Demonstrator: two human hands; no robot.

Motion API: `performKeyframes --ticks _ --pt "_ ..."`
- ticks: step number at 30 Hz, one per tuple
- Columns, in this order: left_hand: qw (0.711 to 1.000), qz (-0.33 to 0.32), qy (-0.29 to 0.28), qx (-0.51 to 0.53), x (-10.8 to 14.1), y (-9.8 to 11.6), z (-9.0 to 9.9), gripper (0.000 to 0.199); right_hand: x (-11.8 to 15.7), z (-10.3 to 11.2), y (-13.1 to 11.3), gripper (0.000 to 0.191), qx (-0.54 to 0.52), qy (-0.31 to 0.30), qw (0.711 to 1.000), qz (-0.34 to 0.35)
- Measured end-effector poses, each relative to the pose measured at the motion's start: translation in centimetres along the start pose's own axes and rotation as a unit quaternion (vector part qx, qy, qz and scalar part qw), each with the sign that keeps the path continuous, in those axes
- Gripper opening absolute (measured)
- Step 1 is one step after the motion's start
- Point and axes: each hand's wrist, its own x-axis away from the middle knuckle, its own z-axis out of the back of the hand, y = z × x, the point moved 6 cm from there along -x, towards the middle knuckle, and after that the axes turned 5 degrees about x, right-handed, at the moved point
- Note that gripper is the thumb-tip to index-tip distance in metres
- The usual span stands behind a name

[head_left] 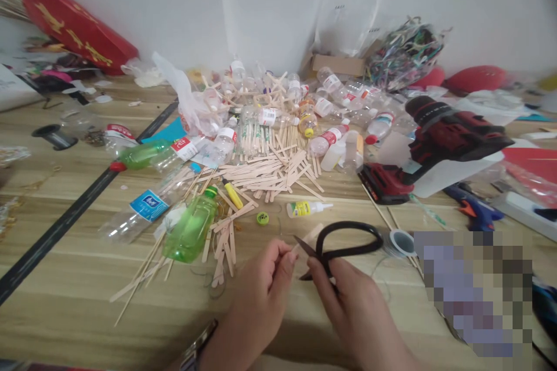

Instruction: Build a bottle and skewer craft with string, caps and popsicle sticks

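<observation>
My right hand [354,301] is closed around a pair of black-handled scissors [310,249], with the blades parted and pointing left. Just left of the blades, my left hand [265,287] pinches something small and pale at its fingertips, too small to make out. A flat wooden stick [313,233] lies on the table behind the scissors. Beyond both hands are a small glue bottle [303,208] with a white nozzle and a round green cap [262,218]. A spool [401,243] stands to the right of the scissors, with thin line near it.
A pile of wooden sticks [278,177] and several clear plastic bottles [333,138] fills the middle back. A green bottle [191,226] lies left. On the right are a red cordless drill [452,139], a blue glue gun [476,208] and a white power strip [526,214].
</observation>
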Motion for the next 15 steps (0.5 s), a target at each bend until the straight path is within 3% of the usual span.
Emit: performKeyframes --ticks 7,10,15 --pt "1.0 0.006 -0.011 0.014 0.08 -0.06 -0.24 0.031 0.05 -0.48 -0.46 0.042 -0.03 -0.036 0.999 0.006" --pt "1.0 0.014 -0.014 0.012 0.07 -0.19 -0.32 0.033 0.11 -0.21 -0.21 0.043 -0.002 -0.001 1.0 -0.015" --pt "1.0 0.007 -0.008 0.009 -0.01 -0.15 -0.28 0.031 -0.12 -0.47 -0.42 0.045 0.002 -0.001 1.0 0.005"
